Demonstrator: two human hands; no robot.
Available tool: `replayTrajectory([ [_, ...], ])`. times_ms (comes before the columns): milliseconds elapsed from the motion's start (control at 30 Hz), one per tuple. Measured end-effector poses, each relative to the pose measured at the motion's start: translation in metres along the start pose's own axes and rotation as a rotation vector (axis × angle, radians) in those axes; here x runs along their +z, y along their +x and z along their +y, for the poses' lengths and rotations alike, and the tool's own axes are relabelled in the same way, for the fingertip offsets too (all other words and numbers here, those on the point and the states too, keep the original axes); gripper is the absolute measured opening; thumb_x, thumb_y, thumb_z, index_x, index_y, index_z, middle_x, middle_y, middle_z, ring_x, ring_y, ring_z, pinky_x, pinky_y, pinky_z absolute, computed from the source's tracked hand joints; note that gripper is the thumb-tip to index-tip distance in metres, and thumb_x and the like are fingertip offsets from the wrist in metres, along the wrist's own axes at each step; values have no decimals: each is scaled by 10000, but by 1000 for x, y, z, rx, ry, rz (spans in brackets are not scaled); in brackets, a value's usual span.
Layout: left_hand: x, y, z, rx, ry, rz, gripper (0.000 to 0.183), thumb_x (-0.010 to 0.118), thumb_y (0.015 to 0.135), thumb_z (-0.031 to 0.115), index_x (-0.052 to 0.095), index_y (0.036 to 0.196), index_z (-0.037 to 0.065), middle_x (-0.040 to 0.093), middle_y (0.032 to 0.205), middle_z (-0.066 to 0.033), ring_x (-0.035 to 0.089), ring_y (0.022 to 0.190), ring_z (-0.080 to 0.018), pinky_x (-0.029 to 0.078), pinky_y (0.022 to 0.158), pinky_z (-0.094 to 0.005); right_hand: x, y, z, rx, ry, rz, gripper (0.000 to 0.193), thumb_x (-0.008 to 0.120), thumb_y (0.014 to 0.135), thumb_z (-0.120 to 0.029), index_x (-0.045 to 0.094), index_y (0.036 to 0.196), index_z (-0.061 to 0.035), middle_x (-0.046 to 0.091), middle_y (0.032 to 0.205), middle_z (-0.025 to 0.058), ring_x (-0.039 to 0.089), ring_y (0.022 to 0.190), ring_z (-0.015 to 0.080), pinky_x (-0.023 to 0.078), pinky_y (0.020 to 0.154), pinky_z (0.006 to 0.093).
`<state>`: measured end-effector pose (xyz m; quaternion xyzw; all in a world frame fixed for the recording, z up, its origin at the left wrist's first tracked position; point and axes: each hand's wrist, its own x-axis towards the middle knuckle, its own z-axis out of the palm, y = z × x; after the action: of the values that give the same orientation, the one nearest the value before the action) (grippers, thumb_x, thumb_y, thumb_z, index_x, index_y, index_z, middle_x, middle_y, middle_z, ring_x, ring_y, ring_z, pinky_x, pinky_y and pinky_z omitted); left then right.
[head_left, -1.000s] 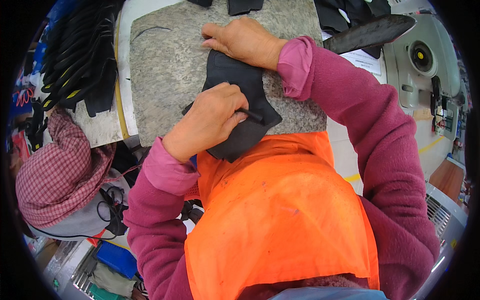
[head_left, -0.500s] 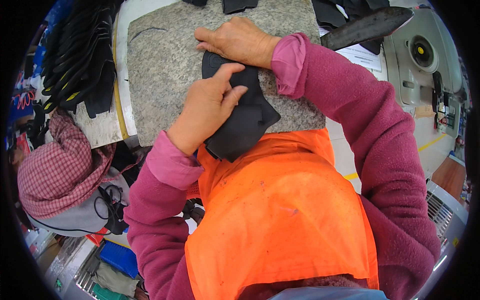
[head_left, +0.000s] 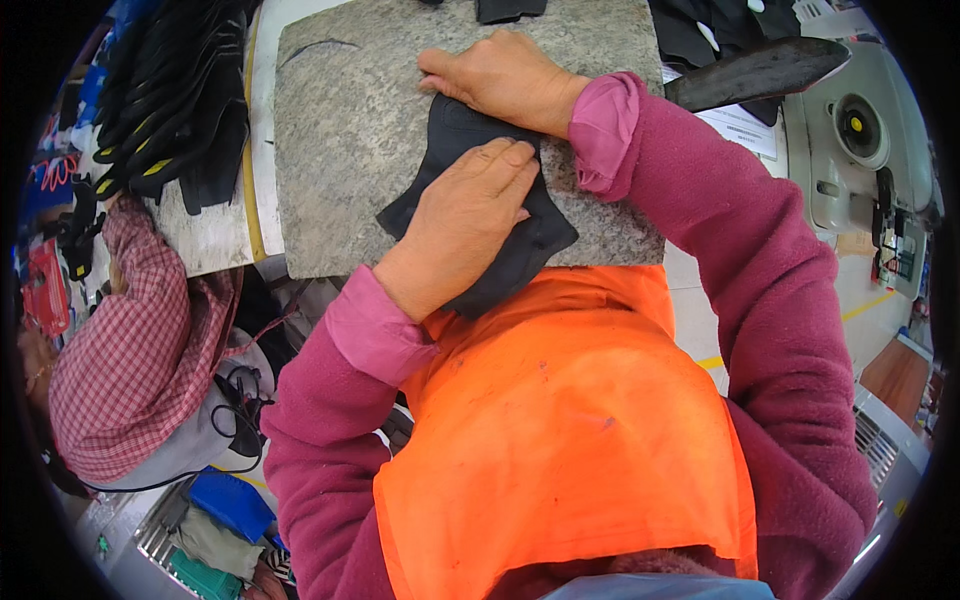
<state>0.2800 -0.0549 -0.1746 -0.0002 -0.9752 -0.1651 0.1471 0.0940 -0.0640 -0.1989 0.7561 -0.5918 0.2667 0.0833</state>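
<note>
A black fabric piece (head_left: 540,235) lies on a grey stone slab (head_left: 340,130), its lower edge hanging over the slab's near side. My left hand (head_left: 465,215) lies flat on the piece, fingers together and stretched out, pressing it down. My right hand (head_left: 500,75) rests palm down on the piece's upper edge, fingers pointing left. Both sleeves are magenta, and an orange vest covers my chest below the slab.
A stack of black pieces with yellow marks (head_left: 165,110) lies at the left. A person in a red checked hat (head_left: 130,370) sits at lower left. A dark blade-shaped tool (head_left: 760,70) and a white machine (head_left: 860,140) stand at the right. More black pieces (head_left: 510,8) lie at the top.
My left hand has gone from curled fingers at the piece's middle to lying flat and stretched over it. My right hand has stayed on the upper edge.
</note>
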Motion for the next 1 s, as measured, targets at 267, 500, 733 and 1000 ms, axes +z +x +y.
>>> replayTrajectory([
  [267, -1, -19, 17, 5, -109, 23, 239, 575, 809, 0, 625, 1036, -54, 601, 1126, -157, 595, 1062, -323, 510, 896, -366, 3, 7, -3, 24, 17, -10, 239, 515, 978, -395, 520, 1004, -158, 598, 606, 155, 608, 578, 394, 457, 509, 496],
  [500, -30, -16, -2, -153, -196, 199, 232, 650, 833, 93, 603, 1041, 0, 606, 1044, -161, 578, 1004, -349, 483, 864, -405, 2, 10, -8, 78, -23, -108, 257, 497, 980, -392, 546, 1013, -143, 629, 619, 140, 635, 598, 380, 485, 524, 475],
  [733, -31, -35, -19, -210, -97, 174, 270, 666, 815, 53, 602, 1072, 4, 602, 1106, -214, 574, 1069, -397, 477, 911, -430, 14, 15, -11, 50, -51, 7, 205, 574, 939, -354, 552, 956, -151, 564, 543, 128, 609, 496, 351, 472, 440, 474],
  [1000, -75, -127, 22, -269, -87, 462, 203, 724, 794, 158, 599, 909, 47, 611, 904, -121, 600, 867, -318, 460, 904, -472, -54, 57, -61, 86, 210, -136, 189, 577, 924, -315, 556, 967, -132, 589, 589, 159, 614, 574, 390, 486, 554, 499],
])
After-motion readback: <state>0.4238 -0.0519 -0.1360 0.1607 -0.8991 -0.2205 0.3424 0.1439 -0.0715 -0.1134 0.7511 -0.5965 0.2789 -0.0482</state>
